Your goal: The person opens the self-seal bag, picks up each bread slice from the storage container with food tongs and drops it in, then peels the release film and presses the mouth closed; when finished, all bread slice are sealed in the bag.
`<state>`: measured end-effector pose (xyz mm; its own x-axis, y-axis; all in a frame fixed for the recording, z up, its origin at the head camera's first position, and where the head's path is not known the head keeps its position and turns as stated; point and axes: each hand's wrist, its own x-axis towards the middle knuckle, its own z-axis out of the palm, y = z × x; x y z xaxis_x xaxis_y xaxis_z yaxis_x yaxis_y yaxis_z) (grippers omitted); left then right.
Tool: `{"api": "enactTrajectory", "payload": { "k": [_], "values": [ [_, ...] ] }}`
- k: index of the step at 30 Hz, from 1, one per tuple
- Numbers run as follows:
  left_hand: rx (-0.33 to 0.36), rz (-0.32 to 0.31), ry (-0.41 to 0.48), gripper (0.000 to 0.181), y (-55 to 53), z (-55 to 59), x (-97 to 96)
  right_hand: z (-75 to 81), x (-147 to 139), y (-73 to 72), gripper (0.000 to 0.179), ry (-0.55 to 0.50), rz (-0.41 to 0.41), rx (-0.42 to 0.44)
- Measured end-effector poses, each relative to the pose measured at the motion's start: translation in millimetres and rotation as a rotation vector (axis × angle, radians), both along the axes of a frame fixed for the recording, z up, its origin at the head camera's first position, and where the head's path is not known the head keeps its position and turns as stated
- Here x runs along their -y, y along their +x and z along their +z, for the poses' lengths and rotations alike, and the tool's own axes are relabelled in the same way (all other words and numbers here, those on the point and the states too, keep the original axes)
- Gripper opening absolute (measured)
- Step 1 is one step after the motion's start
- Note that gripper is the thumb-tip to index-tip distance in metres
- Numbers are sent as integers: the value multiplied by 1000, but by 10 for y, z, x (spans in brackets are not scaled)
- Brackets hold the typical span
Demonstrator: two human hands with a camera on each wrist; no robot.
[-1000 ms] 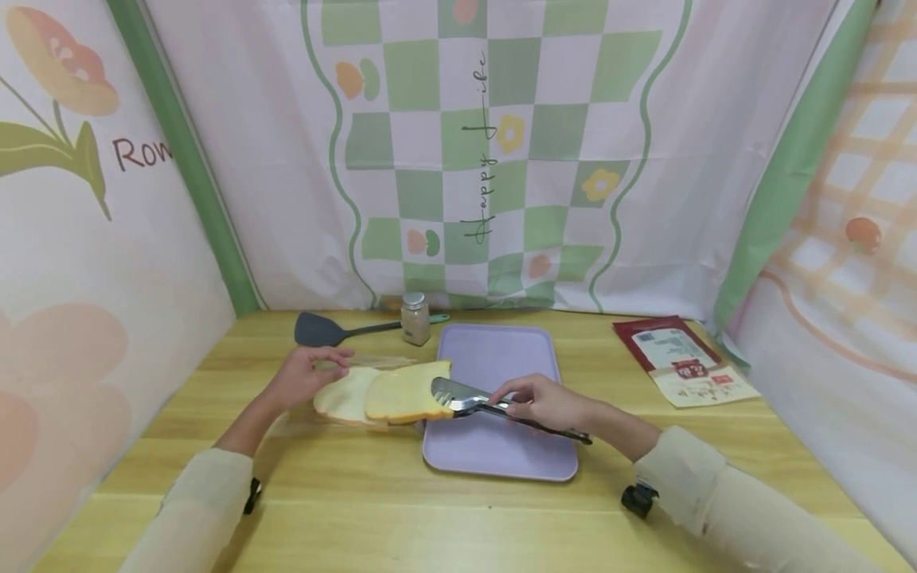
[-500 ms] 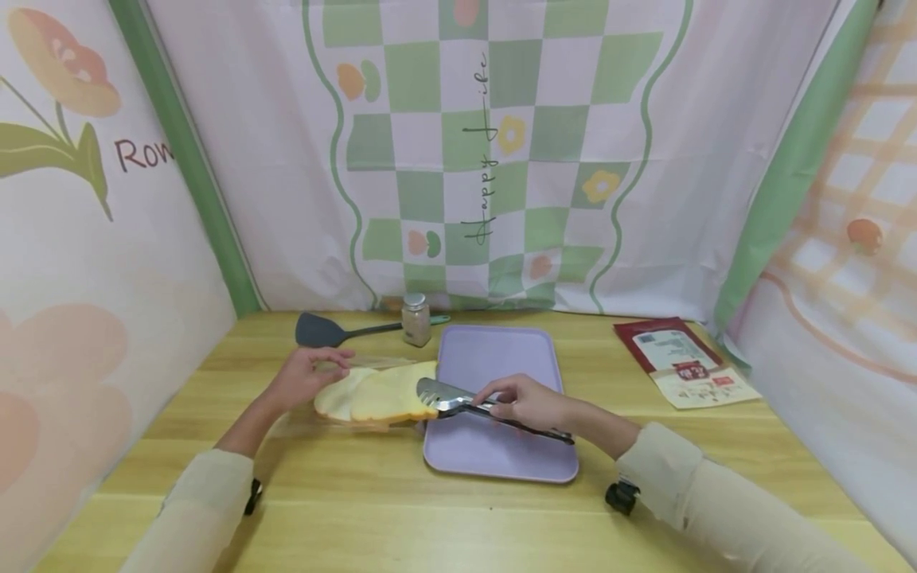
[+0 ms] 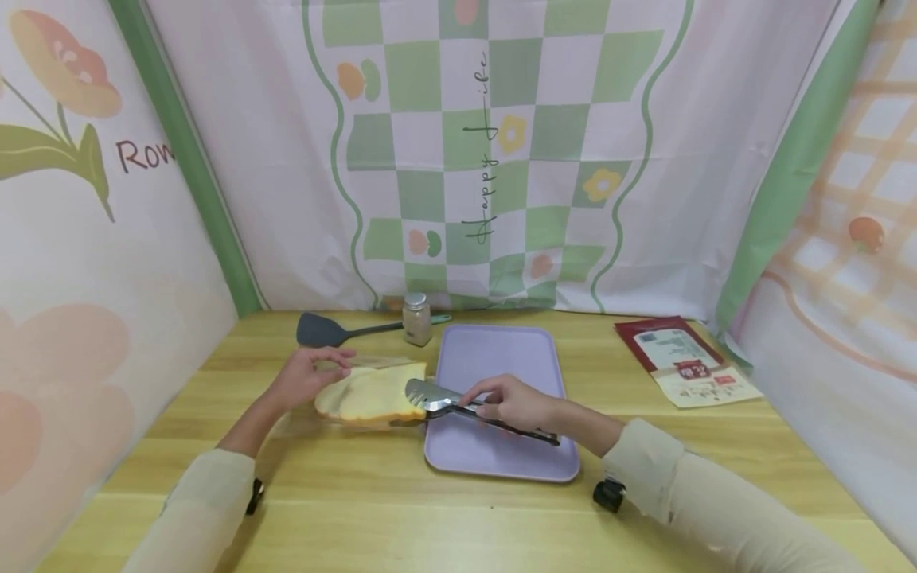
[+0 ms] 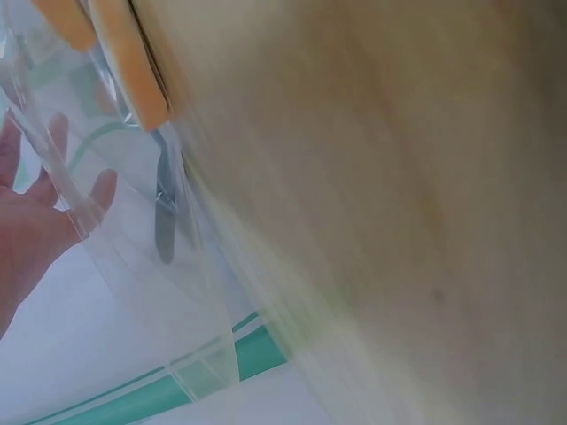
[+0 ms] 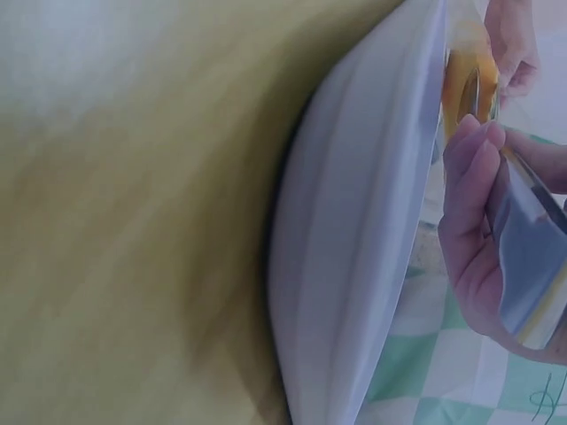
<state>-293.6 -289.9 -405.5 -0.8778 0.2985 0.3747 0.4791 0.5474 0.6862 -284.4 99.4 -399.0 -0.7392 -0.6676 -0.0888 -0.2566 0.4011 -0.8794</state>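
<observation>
So that bread (image 3: 383,391) ahead is clamped, presumably, my right hand (image 3: 514,403) grips tongs (image 3: 433,395). Grip by my left hand (image 3: 304,379) is unclear.

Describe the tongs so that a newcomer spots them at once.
Start from the lilac tray on the wooden table. Above it, the right hand holds the tongs, their head at the bread. Unlike the dark, flat spatula beyond the bread, they have a shiny silver head.

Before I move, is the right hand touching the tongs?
Touching. The head view shows the right hand pinching the tongs partway along their length, with no gap between.
</observation>
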Motion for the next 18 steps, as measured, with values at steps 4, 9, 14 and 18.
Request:
{"api": "enactTrajectory", "payload": {
  "k": [4,9,14,18],
  "values": [
    [1,11,-4,7,-4,-12,-7,-22,40,-5,25,0,3,2],
    [0,5,2,4,62,62,-60,-55,90,-21,26,-7,-15,12],
    [-27,-14,-13,4,123,142,-96,-59,172,26,27,-36,-53,70],
    [-35,-8,-13,6,16,16,-11,-40,250,80,28,-44,-75,77]
  ]
}}
